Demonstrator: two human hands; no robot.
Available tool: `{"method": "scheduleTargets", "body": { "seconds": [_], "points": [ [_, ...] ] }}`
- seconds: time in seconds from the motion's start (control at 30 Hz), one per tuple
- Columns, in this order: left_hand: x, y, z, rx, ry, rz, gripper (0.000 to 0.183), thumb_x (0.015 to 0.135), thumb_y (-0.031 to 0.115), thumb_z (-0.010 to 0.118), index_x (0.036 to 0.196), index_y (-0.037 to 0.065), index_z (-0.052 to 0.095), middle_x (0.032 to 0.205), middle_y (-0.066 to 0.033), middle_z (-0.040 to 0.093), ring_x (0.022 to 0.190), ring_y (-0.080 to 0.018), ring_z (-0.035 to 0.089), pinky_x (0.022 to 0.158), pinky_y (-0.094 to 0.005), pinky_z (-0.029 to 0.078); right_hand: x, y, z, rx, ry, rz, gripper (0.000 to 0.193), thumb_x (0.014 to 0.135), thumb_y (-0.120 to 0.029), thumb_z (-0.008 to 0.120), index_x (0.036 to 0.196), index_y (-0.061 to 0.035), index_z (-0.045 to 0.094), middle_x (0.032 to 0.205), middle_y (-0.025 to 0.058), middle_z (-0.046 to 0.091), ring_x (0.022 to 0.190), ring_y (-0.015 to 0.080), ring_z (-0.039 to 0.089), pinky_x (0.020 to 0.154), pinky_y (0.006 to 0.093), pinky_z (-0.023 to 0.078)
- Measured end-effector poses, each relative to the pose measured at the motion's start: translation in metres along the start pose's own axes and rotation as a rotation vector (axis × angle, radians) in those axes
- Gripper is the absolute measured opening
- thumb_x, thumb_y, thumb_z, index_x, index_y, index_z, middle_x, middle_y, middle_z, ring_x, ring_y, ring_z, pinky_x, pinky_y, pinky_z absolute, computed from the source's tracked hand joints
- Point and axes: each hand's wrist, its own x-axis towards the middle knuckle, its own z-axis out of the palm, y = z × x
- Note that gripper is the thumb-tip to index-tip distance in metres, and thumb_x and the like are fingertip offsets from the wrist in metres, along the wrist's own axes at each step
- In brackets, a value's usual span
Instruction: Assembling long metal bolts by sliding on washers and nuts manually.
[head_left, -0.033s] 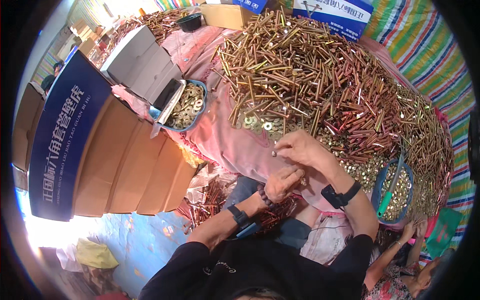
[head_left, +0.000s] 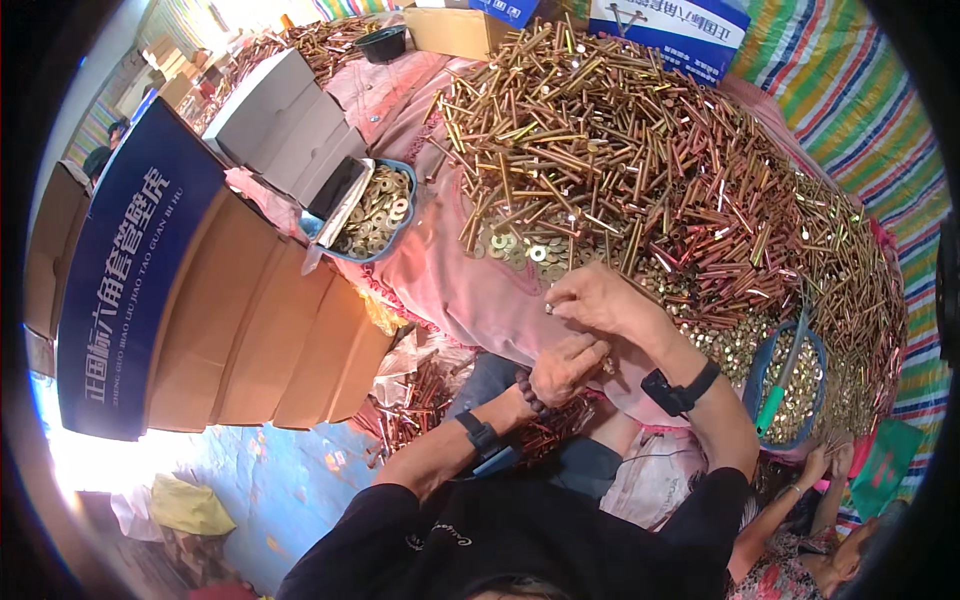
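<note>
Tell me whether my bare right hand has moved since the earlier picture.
No, not visibly: your right hand stays just below the same flat, round, brass-coloured metal washers, shifted neither way.

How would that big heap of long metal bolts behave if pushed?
The long metal bolts would probably slide and spill, lying loose and crisscrossed. Single ones may roll on the pink cloth, as their shafts look slim and round. Looking metallic, each is likely stiff.
</note>
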Motion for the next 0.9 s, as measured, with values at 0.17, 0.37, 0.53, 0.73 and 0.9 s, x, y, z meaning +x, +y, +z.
{"method": "scheduleTargets", "body": {
  "seconds": [0.17, 0.37, 0.53, 0.73, 0.9],
  "points": [
    [0.006, 0.007, 0.000, -0.037, 0.048, 0.014, 0.047, 0.080, 0.002, 0.073, 0.126, 0.004, 0.063, 0.110, -0.0164, 0.069, 0.099, -0.0373, 0.070, 0.082, -0.0434, 0.058, 0.014, 0.016, 0.016, -0.436, -0.206, -0.165, 0.017, 0.084, -0.011, 0.072, 0.098, -0.0015, 0.072, 0.084, 0.0173, 0.070, 0.080, 0.0367, 0.070, 0.071, 0.0445, 0.056],
    [0.005, 0.006, 0.005, -0.041, 0.170, -0.053, 0.033, 0.087, 0.004, 0.072, 0.120, 0.003, 0.064, 0.105, -0.0165, 0.069, 0.093, -0.0371, 0.070, 0.080, -0.0417, 0.057, 0.003, 0.024, 0.015, -0.377, -0.085, -0.161, 0.020, 0.085, -0.013, 0.072, 0.101, -0.0014, 0.070, 0.083, 0.0156, 0.070, 0.079, 0.0340, 0.070, 0.071, 0.0431, 0.056],
    [0.019, 0.015, 0.001, -0.103, 0.162, -0.148, 0.025, 0.091, 0.006, 0.072, 0.115, 0.003, 0.064, 0.096, -0.0167, 0.068, 0.088, -0.0364, 0.069, 0.075, -0.0419, 0.055, -0.041, -0.005, -0.019, 0.079, 0.200, 0.238, 0.023, 0.091, -0.009, 0.071, 0.112, -0.0003, 0.072, 0.084, 0.0100, 0.072, 0.072, 0.0164, 0.070, 0.064, 0.0313, 0.057],
    [0.024, 0.017, -0.002, -0.083, 0.195, -0.206, 0.017, 0.092, 0.010, 0.071, 0.106, 0.005, 0.064, 0.089, -0.0148, 0.066, 0.082, -0.0372, 0.065, 0.071, -0.0431, 0.053, -0.099, -0.007, -0.012, 0.211, 0.360, 0.226, 0.024, 0.095, -0.004, 0.070, 0.116, 0.0069, 0.070, 0.095, 0.0080, 0.068, 0.072, 0.0111, 0.067, 0.063, 0.0242, 0.054],
    [0.022, 0.012, 0.004, -0.063, 0.212, -0.180, 0.023, 0.090, 0.011, 0.073, 0.110, 0.003, 0.064, 0.092, -0.0165, 0.067, 0.084, -0.0386, 0.065, 0.072, -0.0444, 0.053, -0.105, -0.022, 0.008, 0.370, 0.437, 0.135, 0.025, 0.094, -0.002, 0.069, 0.118, 0.0032, 0.071, 0.099, 0.0098, 0.068, 0.076, 0.0125, 0.066, 0.064, 0.0264, 0.053]
  ]
}}
